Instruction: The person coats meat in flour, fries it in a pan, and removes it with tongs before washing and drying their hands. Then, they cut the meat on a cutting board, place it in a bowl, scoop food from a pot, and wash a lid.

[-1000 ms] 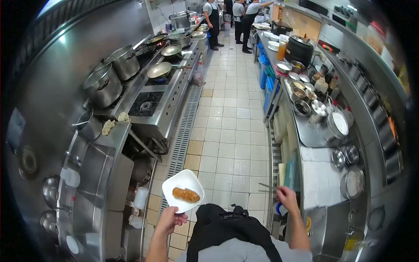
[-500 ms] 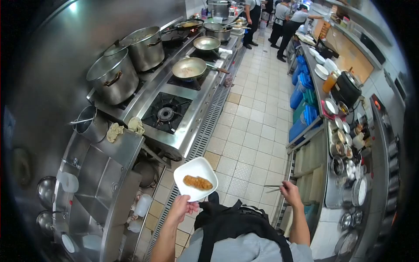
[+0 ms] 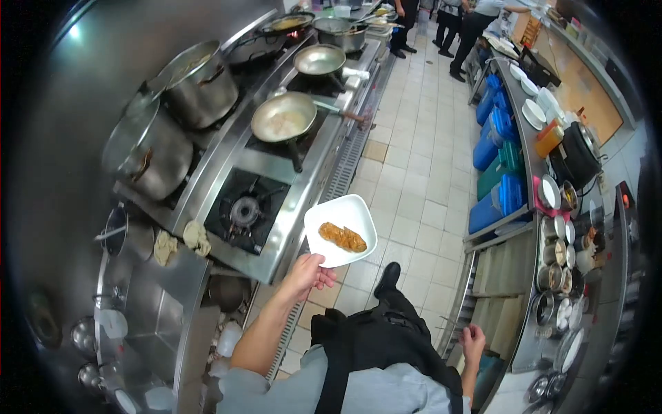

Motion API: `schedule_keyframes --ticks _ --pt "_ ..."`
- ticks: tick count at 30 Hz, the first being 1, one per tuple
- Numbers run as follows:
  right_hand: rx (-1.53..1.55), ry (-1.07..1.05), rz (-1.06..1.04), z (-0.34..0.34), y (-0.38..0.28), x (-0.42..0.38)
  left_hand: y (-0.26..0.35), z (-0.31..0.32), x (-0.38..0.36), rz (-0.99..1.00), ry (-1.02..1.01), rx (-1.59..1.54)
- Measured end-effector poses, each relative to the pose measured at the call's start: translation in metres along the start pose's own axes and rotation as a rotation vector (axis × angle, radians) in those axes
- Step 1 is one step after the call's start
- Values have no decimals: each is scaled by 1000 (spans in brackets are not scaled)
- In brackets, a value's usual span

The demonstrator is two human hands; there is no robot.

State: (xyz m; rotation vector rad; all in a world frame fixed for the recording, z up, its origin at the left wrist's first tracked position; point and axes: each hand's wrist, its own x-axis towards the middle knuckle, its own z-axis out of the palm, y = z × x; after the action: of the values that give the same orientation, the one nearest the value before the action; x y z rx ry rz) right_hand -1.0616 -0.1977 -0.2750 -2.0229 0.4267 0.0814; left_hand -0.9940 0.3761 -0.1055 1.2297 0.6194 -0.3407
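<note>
My left hand (image 3: 312, 276) is closed on the near edge of a square white plate (image 3: 363, 214), held out over the aisle. On the plate lies a golden-brown fried piece of food (image 3: 343, 237). Down by my right side, my right hand (image 3: 472, 345) has its fingers curled round a pair of thin metal tongs (image 3: 449, 321), which are blurred and partly lost against the shelving behind.
At left is a stove with an unlit burner (image 3: 245, 212), a frying pan (image 3: 284, 117) with its handle over the edge, and large stockpots (image 3: 200, 86). Blue bins (image 3: 491, 203) and a counter of bowls line the right. People stand at the far end of the tiled floor (image 3: 407, 179).
The plate has moved forward and right in my left hand. My right hand with the tongs has dropped lower. One foot now shows ahead, and the stove's burner and pans sit lower left in view.
</note>
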Motion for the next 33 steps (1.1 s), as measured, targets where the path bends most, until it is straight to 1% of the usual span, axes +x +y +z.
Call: schedule_keyframes --ticks 2,3,4,5,6,7,9,11,13,15,17,18,19,20,21,22,24,25,26,27,28,29,30,31,33 --pt "53 -26 50 5 5 49 20 17 32 -29 -2 3" --pt "138 -18 81 13 8 78 31 26 43 -16 6 2" --pt "141 -29 62 19 -11 117 45 35 54 -25 35 -13" --pt "101 -89 27 25 -28 147 52 41 59 -54 68 -27" --pt "63 -148 -13 33 -49 180 58 48 65 -50 80 -35" --pt "134 -151 -71 45 -70 219 66 53 74 -38 105 -41" --pt "10 -208 -190 68 -124 297 85 63 90 -38 163 -70" --pt "-160 -271 -405 93 -209 351 101 68 108 -49 191 -91" --pt "-219 -335 -499 119 -256 409 118 69 135 -44 203 -110" --pt "-212 -337 -519 146 -299 454 135 65 171 -11 206 -100" --pt "-204 -329 -521 175 -325 490 154 60 210 -12 190 -112" --pt "-266 -324 -563 189 -326 506 166 56 231 -18 172 -115" --pt "-331 -285 -595 195 -327 524 182 54 252 -28 107 -78" --pt "-260 -292 -534 204 -331 530 199 53 269 -31 134 -71" --pt "-363 -309 -520 205 -342 532 216 52 292 -31 160 -63" --pt "-387 -265 -593 208 -337 539 230 53 318 -37 85 -22" --pt "-379 -271 -420 202 -353 541 260 51 358 -43 106 -52" --pt "-369 -233 -393 199 -358 546 279 53 378 -63 78 -13" --pt "-347 -180 -306 193 -357 549 298 55 399 -75 48 19" --pt "-324 -131 -215 186 -352 550 317 57 420 -41 -7 51" --pt "-293 -66 -198 183 -339 556 335 61 438 -9 -63 82" --pt "-304 -11 -158 176 -326 557 352 68 459 -22 -81 106" --pt "-315 44 -121 172 -328 552 366 74 479 -32 -106 137" --pt "-284 67 -6 166 -339 547 379 84 501 -34 -138 169" --pt "-270 125 54 159 -330 544 399 112 547 -45 -187 215"
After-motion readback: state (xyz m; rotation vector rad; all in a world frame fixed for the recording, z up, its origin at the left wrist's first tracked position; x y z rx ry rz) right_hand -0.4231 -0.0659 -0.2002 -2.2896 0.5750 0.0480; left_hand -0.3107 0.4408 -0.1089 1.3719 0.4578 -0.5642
